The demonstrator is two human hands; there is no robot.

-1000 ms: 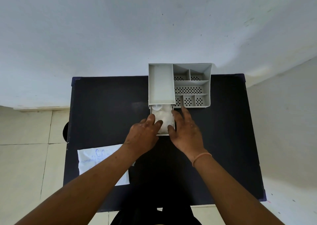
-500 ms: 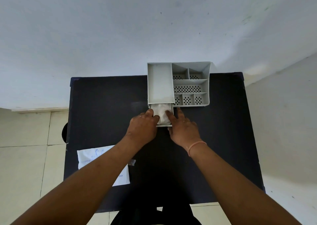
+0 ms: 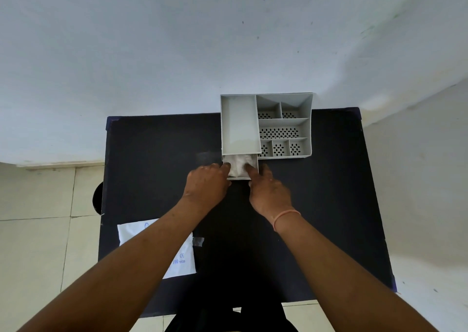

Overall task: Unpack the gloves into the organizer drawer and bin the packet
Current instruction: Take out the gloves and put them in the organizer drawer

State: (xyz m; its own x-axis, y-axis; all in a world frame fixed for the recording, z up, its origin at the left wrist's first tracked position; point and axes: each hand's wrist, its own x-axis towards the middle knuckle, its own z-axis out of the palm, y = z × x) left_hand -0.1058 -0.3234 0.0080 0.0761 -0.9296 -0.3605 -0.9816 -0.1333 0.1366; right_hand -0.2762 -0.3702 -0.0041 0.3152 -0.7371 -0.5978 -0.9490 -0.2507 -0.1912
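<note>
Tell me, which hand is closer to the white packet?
Left. The left hand is at the drawer, its forearm crossing over the packet; the right hand is farther to the right.

We are looking down at a dark table (image 3: 316, 205) standing against a pale wall. A grey organizer (image 3: 283, 126) is sitting at its far edge, its drawer (image 3: 240, 178) sticking out toward us. A white packet (image 3: 182, 258) is lying flat near the left edge, partly hidden under our forearm.
</note>
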